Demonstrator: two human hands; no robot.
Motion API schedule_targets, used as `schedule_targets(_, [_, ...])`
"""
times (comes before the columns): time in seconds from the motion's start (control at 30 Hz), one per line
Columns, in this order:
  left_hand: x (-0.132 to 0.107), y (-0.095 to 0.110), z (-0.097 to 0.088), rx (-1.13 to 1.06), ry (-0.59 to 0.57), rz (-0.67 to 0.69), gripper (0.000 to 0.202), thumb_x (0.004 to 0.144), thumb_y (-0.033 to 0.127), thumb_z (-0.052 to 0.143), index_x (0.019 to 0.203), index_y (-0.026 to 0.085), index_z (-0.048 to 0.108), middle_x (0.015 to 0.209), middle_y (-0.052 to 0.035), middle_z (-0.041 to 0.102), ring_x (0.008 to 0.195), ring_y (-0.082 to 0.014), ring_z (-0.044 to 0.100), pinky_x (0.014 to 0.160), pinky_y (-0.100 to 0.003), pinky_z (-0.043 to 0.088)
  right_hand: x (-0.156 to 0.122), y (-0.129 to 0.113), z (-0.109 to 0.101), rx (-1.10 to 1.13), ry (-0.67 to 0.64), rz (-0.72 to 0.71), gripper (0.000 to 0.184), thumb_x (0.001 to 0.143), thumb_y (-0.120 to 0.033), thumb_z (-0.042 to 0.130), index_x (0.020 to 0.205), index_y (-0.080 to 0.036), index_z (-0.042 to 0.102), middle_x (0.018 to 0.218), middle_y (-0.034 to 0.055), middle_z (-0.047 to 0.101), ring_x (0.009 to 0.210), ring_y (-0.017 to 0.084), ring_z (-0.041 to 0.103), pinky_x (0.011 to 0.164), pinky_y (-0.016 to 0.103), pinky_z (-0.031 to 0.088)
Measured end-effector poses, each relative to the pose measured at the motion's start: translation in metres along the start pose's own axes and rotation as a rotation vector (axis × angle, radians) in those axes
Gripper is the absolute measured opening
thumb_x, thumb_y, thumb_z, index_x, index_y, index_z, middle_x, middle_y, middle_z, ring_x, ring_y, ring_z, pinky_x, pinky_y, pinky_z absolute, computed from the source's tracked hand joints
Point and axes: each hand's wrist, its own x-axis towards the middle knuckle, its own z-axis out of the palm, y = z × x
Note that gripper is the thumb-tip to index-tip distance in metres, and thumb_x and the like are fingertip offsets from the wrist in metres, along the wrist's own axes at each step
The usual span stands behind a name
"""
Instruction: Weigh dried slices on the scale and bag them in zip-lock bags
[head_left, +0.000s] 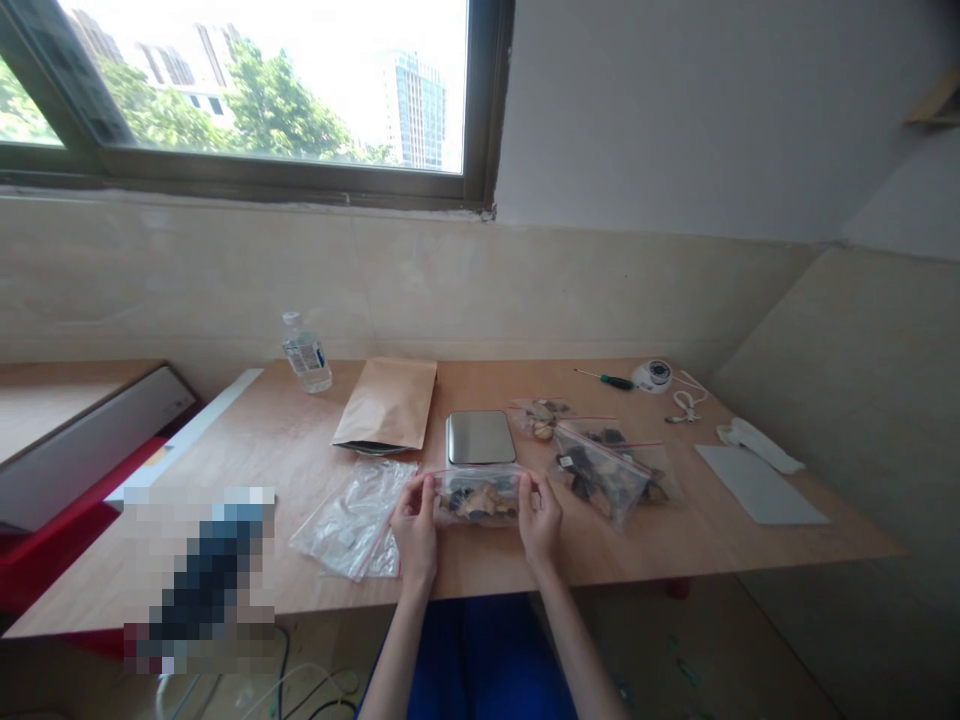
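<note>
Both my hands hold a small clear zip bag filled with dark and tan pieces, just above the wooden table near its front edge. My left hand pinches the bag's left end. My right hand pinches its right end. The bag sits right in front of a small flat scale with a shiny top.
Empty clear zip bags lie left of my hands, and filled ones to the right. A brown paper pouch, a water bottle, a screwdriver, a small white round device and a grey sheet lie farther back and right.
</note>
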Motion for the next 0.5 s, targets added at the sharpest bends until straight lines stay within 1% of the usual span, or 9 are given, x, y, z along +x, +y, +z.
schedule_targets(0.07, [-0.001,0.000,0.000,0.010,-0.005,0.018,0.029,0.076,0.042,0.061,0.084,0.015,0.065,0.081,-0.0045,0.067,0.077,-0.0169,0.061,0.071,-0.027,0.048,0.002,-0.001,-0.002,-0.008,0.002,0.009,0.027,0.091,-0.037,0.041,0.088,-0.018,0.059,0.082,0.0068,0.067,0.078,0.019,0.064,0.072,0.030,0.051])
schedule_targets(0.13, [-0.003,0.001,0.000,0.024,-0.018,0.036,0.028,0.076,0.041,0.061,0.086,0.016,0.066,0.081,-0.0043,0.067,0.077,-0.0169,0.061,0.071,-0.027,0.048,0.008,-0.009,-0.005,-0.063,0.022,-0.027,0.028,0.092,-0.037,0.040,0.095,-0.017,0.059,0.093,0.0088,0.066,0.088,0.020,0.062,0.080,0.034,0.049])
schedule_targets(0.23, [-0.008,0.003,-0.003,0.060,-0.058,0.088,0.024,0.077,0.039,0.061,0.087,0.018,0.067,0.083,-0.0036,0.067,0.079,-0.0168,0.061,0.073,-0.028,0.047,0.022,-0.042,-0.012,-0.217,-0.005,-0.195,0.036,0.088,-0.037,0.046,0.118,-0.018,0.051,0.116,0.0118,0.059,0.110,0.024,0.053,0.094,0.043,0.039])
schedule_targets(0.27, [-0.009,0.004,-0.004,0.067,-0.071,0.112,0.022,0.078,0.038,0.061,0.086,0.018,0.067,0.083,-0.0034,0.067,0.079,-0.0169,0.061,0.074,-0.028,0.047,0.027,-0.057,-0.014,-0.258,-0.081,-0.268,0.040,0.087,-0.037,0.049,0.123,-0.020,0.048,0.120,0.0115,0.057,0.114,0.024,0.050,0.097,0.044,0.036])
schedule_targets(0.3, [-0.011,0.006,-0.005,0.069,-0.086,0.137,0.021,0.078,0.037,0.060,0.086,0.019,0.067,0.084,-0.0033,0.067,0.080,-0.0171,0.061,0.075,-0.029,0.048,0.033,-0.072,-0.015,-0.282,-0.230,-0.345,0.037,0.087,-0.036,0.051,0.121,-0.021,0.050,0.119,0.0098,0.058,0.114,0.024,0.049,0.097,0.042,0.035])
schedule_targets(0.33, [-0.011,0.008,-0.006,0.066,-0.103,0.161,0.020,0.078,0.037,0.060,0.086,0.019,0.067,0.084,-0.0033,0.067,0.080,-0.0174,0.061,0.076,-0.029,0.048,0.038,-0.087,-0.016,-0.303,-0.415,-0.413,0.033,0.086,-0.035,0.053,0.117,-0.023,0.054,0.116,0.0076,0.060,0.113,0.022,0.050,0.096,0.040,0.036])
schedule_targets(0.4, [-0.012,0.012,-0.008,0.065,-0.146,0.206,0.017,0.079,0.035,0.060,0.085,0.021,0.067,0.086,-0.0033,0.067,0.082,-0.0178,0.061,0.077,-0.030,0.048,0.047,-0.110,-0.014,-0.352,-0.644,-0.500,0.022,0.086,-0.033,0.056,0.105,-0.023,0.061,0.104,0.0049,0.065,0.105,0.021,0.054,0.094,0.037,0.037])
schedule_targets(0.43, [-0.012,0.014,-0.009,0.074,-0.169,0.225,0.016,0.080,0.034,0.059,0.085,0.021,0.067,0.087,-0.0034,0.067,0.083,-0.0180,0.061,0.078,-0.031,0.048,0.051,-0.117,-0.013,-0.381,-0.726,-0.534,0.016,0.086,-0.031,0.056,0.098,-0.022,0.063,0.097,0.0039,0.067,0.099,0.020,0.056,0.092,0.035,0.038])
schedule_targets(0.5, [-0.011,0.018,-0.010,0.103,-0.206,0.255,0.015,0.080,0.033,0.058,0.084,0.022,0.068,0.087,-0.0035,0.067,0.085,-0.0185,0.061,0.079,-0.032,0.047,0.055,-0.122,-0.008,-0.452,-0.810,-0.588,0.013,0.088,-0.026,0.054,0.086,-0.020,0.064,0.085,0.0027,0.069,0.088,0.018,0.059,0.087,0.033,0.039])
